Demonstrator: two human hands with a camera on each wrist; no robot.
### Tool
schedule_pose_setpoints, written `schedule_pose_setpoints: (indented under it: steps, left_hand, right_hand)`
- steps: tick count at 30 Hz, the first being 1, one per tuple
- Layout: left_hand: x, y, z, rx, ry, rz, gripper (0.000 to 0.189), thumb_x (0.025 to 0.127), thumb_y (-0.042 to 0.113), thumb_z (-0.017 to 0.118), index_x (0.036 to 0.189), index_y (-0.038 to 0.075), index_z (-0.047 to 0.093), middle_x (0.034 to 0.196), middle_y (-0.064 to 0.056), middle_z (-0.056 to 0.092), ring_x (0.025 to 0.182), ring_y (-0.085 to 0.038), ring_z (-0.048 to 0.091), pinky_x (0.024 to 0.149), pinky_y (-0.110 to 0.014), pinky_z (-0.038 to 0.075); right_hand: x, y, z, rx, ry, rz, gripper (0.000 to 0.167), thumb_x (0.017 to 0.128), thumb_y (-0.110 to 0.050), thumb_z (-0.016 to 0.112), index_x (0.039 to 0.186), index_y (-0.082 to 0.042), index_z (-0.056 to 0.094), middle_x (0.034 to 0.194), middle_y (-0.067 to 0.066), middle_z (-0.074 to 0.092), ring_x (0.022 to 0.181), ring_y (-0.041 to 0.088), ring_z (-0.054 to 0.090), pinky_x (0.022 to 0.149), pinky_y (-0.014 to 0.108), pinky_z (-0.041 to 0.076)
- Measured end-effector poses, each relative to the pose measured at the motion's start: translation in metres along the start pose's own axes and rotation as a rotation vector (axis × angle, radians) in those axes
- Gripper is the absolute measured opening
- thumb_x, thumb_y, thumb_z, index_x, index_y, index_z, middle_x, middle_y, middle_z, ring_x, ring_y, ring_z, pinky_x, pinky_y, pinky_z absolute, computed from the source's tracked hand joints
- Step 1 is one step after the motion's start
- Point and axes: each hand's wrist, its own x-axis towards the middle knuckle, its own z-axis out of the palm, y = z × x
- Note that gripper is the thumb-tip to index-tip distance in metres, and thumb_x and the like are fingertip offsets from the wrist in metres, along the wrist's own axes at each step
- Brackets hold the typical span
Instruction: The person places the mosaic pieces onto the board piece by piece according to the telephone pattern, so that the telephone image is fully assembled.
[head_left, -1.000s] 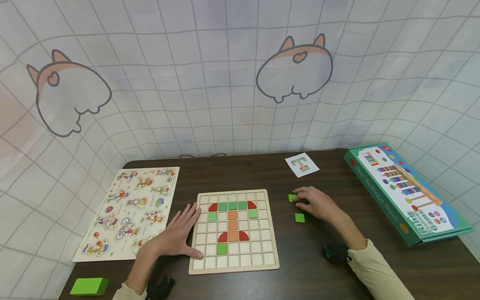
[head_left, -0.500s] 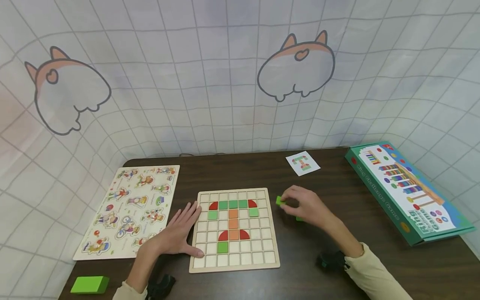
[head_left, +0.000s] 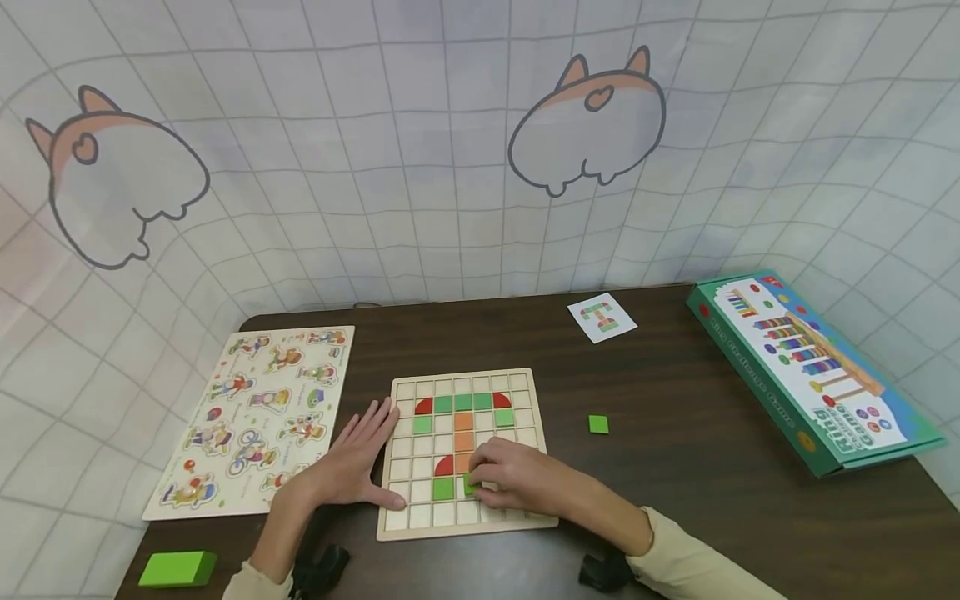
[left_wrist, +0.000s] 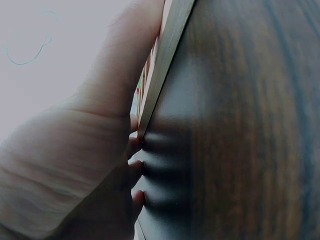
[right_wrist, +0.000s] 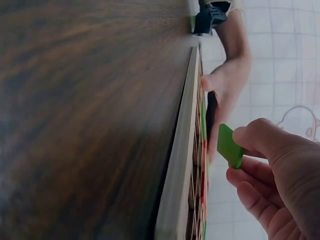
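Observation:
A wooden grid board [head_left: 408, 527] lies in the middle of the table, with green, orange and red tiles set in its cells. My right hand [head_left: 521, 479] is over its lower part and pinches a green square tile [right_wrist: 229, 145] between thumb and fingers; the right wrist view shows the tile held just off the board. My left hand [head_left: 348, 467] rests on the board's left edge with its fingers spread, the thumb at the lower left corner. Another green square tile [head_left: 598, 424] lies on the table right of the board.
A picture card [head_left: 602, 317] lies at the back. To the right is a large green game box [head_left: 810, 375]; a wooden puzzle board with cartoon figures [head_left: 251, 408] lies left. A green block [head_left: 177, 570] sits at the front left.
My right hand has picked up the farther of two loose green tiles and carried it left over the board's lower cells. My left hand has stayed on the board's edge.

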Motion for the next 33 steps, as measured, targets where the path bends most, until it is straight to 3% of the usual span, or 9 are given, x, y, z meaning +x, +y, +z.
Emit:
schedule_pose_setpoints:
  steps: [7,18,23,27,33]
  left_hand:
    - [-0.001,-0.002,-0.002,0.003,0.008,0.003,0.13,0.066,0.065,0.078,0.156,0.003,0.007,0.164,-0.019,0.0,0.151,-0.042,0.002,0.118,-0.062,0.007]
    - [0.0,-0.002,-0.002,0.007,0.003,-0.008,0.131,0.066,0.066,0.077,0.156,0.003,0.007,0.164,-0.019,-0.001,0.151,-0.041,0.001,0.118,-0.062,0.008]
    - [0.0,-0.003,-0.001,0.008,0.007,-0.007,0.131,0.066,0.065,0.078,0.156,0.003,0.007,0.164,-0.019,0.0,0.151,-0.041,0.002,0.118,-0.062,0.008]
    - [-0.001,-0.001,0.0,-0.005,0.004,0.007,0.13,0.067,0.064,0.078,0.156,0.002,0.007,0.164,-0.02,0.0,0.151,-0.042,0.002,0.118,-0.063,0.007]
    - [0.0,0.002,0.001,-0.011,0.005,0.012,0.13,0.066,0.063,0.079,0.156,0.001,0.008,0.163,-0.021,0.001,0.151,-0.043,0.002,0.117,-0.063,0.007]
  right_hand:
    - [0.006,-0.002,0.006,0.005,0.016,-0.04,0.004,0.087,-0.017,0.073,0.09,-0.016,0.074,0.095,-0.003,0.065,0.087,0.008,0.057,0.08,0.015,0.049]
    - [0.016,-0.01,0.006,-0.02,-0.112,0.034,0.007,0.09,-0.017,0.069,0.094,-0.017,0.075,0.102,-0.002,0.065,0.095,0.01,0.056,0.085,0.018,0.049]
    - [0.012,-0.013,0.003,-0.104,-0.165,0.073,0.008,0.092,-0.024,0.068,0.091,-0.021,0.074,0.109,-0.002,0.063,0.102,0.013,0.055,0.089,0.023,0.049]
    - [-0.003,-0.01,-0.007,-0.094,-0.152,0.133,0.022,0.091,-0.034,0.068,0.109,-0.023,0.073,0.119,0.0,0.062,0.111,0.015,0.054,0.094,0.029,0.05]
    - [-0.055,0.017,-0.029,-0.018,-0.003,0.305,0.042,0.084,-0.03,0.076,0.123,-0.016,0.068,0.124,0.005,0.061,0.113,0.02,0.054,0.086,0.033,0.054]
